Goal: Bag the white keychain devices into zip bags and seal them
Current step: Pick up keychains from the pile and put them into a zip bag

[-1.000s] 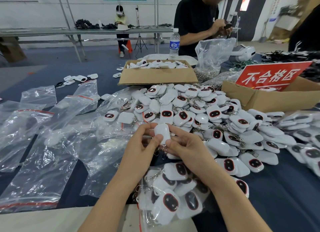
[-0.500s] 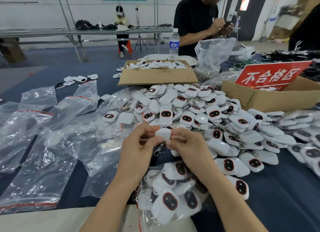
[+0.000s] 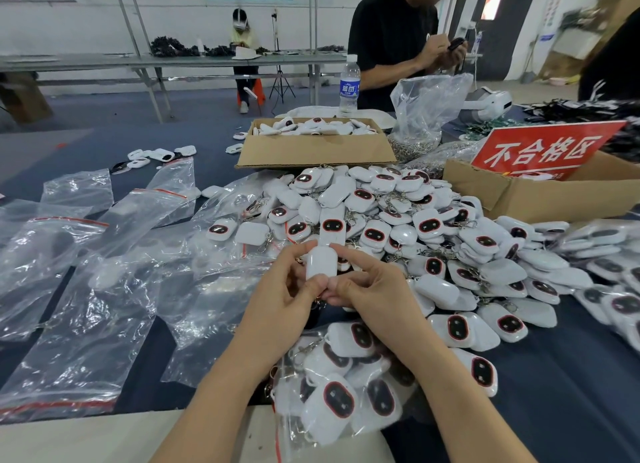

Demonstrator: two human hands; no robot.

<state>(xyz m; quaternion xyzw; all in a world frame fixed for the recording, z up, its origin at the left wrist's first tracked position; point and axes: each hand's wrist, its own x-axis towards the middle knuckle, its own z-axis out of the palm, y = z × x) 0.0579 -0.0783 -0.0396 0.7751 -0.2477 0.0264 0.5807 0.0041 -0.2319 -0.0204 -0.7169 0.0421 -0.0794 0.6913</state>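
Note:
Between both hands, above the table's middle, I hold one white keychain device (image 3: 321,262) with its plain back up. My left hand (image 3: 282,294) pinches its left side with thumb and fingers, and my right hand (image 3: 372,289) pinches its right side. A metal clip hangs under it, mostly hidden by my fingers. Beyond my hands lies a big heap of white devices (image 3: 408,227) with dark red-ringed faces. Just below my wrists lies a zip bag (image 3: 343,390) filled with several devices.
Empty clear zip bags (image 3: 86,289) with red seal lines cover the left of the dark blue table. A cardboard box (image 3: 315,149) of devices stands behind the heap, another box (image 3: 540,194) with a red sign at right. A person in black works across the table beside a water bottle (image 3: 348,86).
The device has turned in my fingers from lying crosswise to standing upright with its back to me. Both hands stay at the same spot.

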